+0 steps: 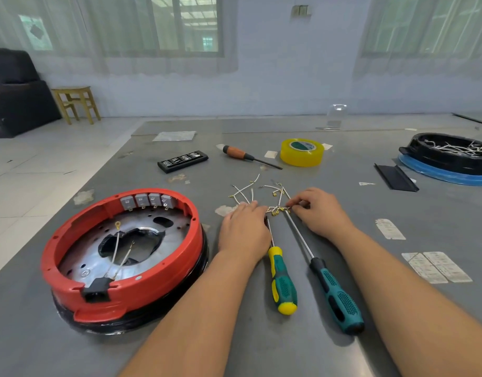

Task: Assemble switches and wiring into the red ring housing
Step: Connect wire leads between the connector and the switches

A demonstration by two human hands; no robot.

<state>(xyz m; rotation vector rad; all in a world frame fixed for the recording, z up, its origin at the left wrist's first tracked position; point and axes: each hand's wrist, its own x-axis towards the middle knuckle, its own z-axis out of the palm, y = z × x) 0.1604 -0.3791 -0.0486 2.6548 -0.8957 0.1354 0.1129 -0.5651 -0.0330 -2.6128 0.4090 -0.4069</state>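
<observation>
Bare forearms, bare hands (283, 221), no sleeves

Both bare forearms are reaching forward from the bottom edge, converging toward mid-frame. Left hand (244, 231) is lying palm down, back of the hand up, fingers extended forward and held close together, fingertips pressing down. Right hand (317, 210) is sitting slightly further forward, knuckles raised, fingers curled inward toward the left; thumb and forefinger are pinching together at the tips. The two hands are near each other, not touching.
</observation>
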